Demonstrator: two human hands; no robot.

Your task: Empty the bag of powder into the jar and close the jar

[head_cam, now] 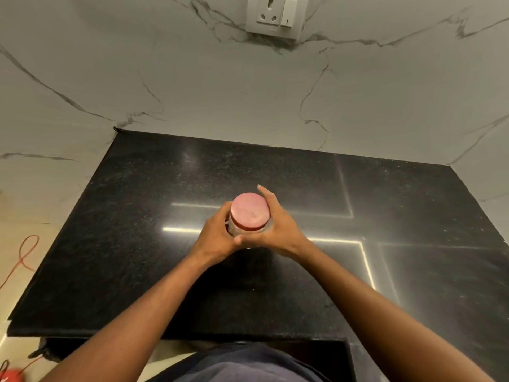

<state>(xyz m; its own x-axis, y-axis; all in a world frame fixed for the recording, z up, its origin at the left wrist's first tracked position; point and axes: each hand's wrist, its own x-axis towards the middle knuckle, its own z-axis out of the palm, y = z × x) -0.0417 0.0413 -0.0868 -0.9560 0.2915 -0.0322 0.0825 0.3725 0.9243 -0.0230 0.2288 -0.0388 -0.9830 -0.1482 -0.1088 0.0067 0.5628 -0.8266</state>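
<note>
A clear jar (249,230) with its pink lid (249,211) on stands mid-counter, the left hand (217,238) and right hand (278,227) wrapped closed around it. The black granite countertop (137,216) meets a veined marble wall (192,92) bearing a socket (271,15).

No readable text, labels, brands, or numbers anywhere in view.
</note>
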